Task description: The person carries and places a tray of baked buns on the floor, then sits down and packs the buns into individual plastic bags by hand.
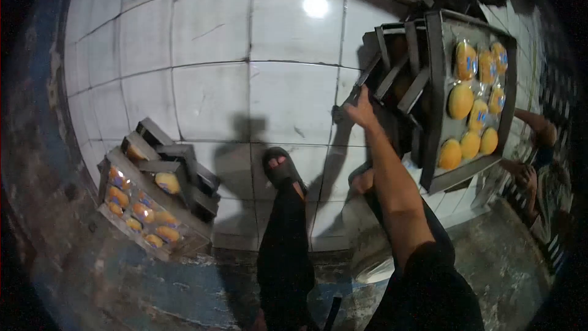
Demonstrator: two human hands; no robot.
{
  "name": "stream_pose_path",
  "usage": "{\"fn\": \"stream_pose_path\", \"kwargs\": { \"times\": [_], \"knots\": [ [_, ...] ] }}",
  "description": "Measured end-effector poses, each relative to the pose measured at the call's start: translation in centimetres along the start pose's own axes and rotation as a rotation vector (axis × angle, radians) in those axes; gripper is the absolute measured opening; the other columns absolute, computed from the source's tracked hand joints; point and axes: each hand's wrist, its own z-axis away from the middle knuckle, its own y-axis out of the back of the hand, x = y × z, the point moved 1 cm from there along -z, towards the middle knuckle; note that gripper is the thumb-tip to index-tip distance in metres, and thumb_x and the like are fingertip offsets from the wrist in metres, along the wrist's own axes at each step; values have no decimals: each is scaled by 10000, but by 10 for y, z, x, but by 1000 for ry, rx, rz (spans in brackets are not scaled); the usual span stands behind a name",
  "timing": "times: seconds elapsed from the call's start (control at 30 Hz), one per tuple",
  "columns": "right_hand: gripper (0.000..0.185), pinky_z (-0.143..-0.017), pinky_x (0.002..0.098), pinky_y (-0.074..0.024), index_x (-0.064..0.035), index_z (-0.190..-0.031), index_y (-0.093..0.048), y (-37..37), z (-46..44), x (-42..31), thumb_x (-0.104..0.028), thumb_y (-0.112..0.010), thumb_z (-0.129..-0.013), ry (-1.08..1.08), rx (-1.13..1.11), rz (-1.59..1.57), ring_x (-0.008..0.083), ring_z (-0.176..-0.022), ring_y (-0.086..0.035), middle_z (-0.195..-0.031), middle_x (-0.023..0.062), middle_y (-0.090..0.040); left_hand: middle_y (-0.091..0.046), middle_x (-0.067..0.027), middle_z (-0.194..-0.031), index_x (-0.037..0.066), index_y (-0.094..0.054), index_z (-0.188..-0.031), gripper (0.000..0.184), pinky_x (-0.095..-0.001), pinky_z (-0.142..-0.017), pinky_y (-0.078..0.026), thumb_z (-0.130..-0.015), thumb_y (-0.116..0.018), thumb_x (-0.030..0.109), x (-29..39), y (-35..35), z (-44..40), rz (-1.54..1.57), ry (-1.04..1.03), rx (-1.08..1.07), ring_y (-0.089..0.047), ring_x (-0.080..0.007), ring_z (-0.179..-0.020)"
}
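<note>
My right hand [362, 111] reaches forward, its fingers closed on the edge of a dark metal tray in a stack [392, 79] at the right. The top tray [436, 95] of this stack holds several yellow buns [460, 100], some in clear wrappers with blue print. A small patch of skin shows at the bottom edge, left of centre; it may be my left hand, but its fingers cannot be made out.
Another pile of trays [199, 236] with wrapped buns [143, 211] stands at the lower left. White tiles [294, 101] cover the floor between the stacks, above a worn dark strip [202, 288]. Another person's arm and hand [523, 175] show at the far right.
</note>
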Motion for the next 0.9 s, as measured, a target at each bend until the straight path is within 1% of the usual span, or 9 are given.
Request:
{"fn": "stream_pose_path", "kwargs": {
  "times": [0.07, 0.13, 0.23, 0.3, 0.57, 0.6, 0.73, 0.83, 0.9],
  "knots": [
    [1146, -1231, 423, -346, 51, -1651, -1, -38, 13, -50, -266, -744, -837, -62, -43, -38, 472, -1481, -417, -1608, 367, -357, -501, -214, -1510, 123, -575, -1469, 799, -587, -1040, -486, -867, -792, 601, -13, 4, 9, 70, 57, 18, -527, -412, -1311],
    [1085, -1233, 427, -344, 61, -1651, -77, -73, 33, -105, -323, -716, -863, -110, -107, -36, 474, -1467, -433, -1621, 364, -341, -533, -218, -1478, 121, -604, -1447, 761, -578, -1018, -508, -871, -794, 581, -20, 9, 12, 106, 72, 41, -552, -404, -1285],
    [1113, -1243, 454, -318, 59, -1657, -93, -129, 40, -122, -460, -697, -879, -213, -232, 231, 443, -1522, -365, -1624, 378, -332, -549, -210, -1459, 119, -598, -1450, 718, -571, -1024, -507, -899, -772, 547, -33, 7, 19, 64, -19, 114, -559, -394, -1278],
    [1089, -1283, 467, -219, 55, -1659, -126, -171, 43, -118, -546, -640, -909, -211, -309, 313, 434, -1578, -222, -1694, 319, -205, -560, -204, -1446, 118, -594, -1452, 690, -566, -1027, -506, -917, -757, 524, -48, 12, 25, 49, -65, 164, -564, -387, -1273],
    [744, -1162, 470, -431, 115, -1465, -391, -359, 65, -197, -288, -673, -907, -353, -332, -6, 420, -1198, -632, -1345, 298, -624, -604, -182, -1395, 114, -577, -1459, 579, -545, -1043, -501, -991, -698, 433, -48, 22, 44, -114, -164, 297, -585, -360, -1255],
    [713, -1154, 467, -440, 98, -1464, -413, -355, 84, -234, -299, -655, -924, -256, -365, -27, 412, -1204, -634, -1350, 289, -627, -587, -205, -1413, 99, -539, -1488, 630, -551, -1068, -471, -980, -707, 433, -44, 25, 36, -113, -130, 285, -564, -390, -1279],
    [606, -1123, 454, -477, 31, -1462, -500, -271, 235, -378, -341, -582, -990, 506, -669, -44, 379, -1227, -645, -1372, 256, -639, -518, -295, -1486, 38, -390, -1604, 850, -575, -1168, -352, -938, -743, 431, -45, 37, 84, -111, 159, 86, -483, -508, -1373],
    [550, -1099, 445, -505, -20, -1460, -565, -140, 346, -493, -372, -527, -1039, 1076, -950, -130, 354, -1244, -652, -1387, 230, -649, -390, -333, -1572, 94, -267, -1661, 1040, -611, -1160, -360, -863, -812, 479, -55, 60, 93, -73, 99, 51, -454, -534, -1386],
    [496, -1056, 419, -528, -33, -1427, -610, -25, 369, -524, -349, -547, -1050, 1188, -1228, -106, 314, -1218, -667, -1359, 203, -672, -414, -350, -1547, 78, -265, -1658, 1041, -620, -1157, -367, -860, -815, 458, -41, 23, 107, 6, 47, 138, -458, -535, -1380]
  ]
}}
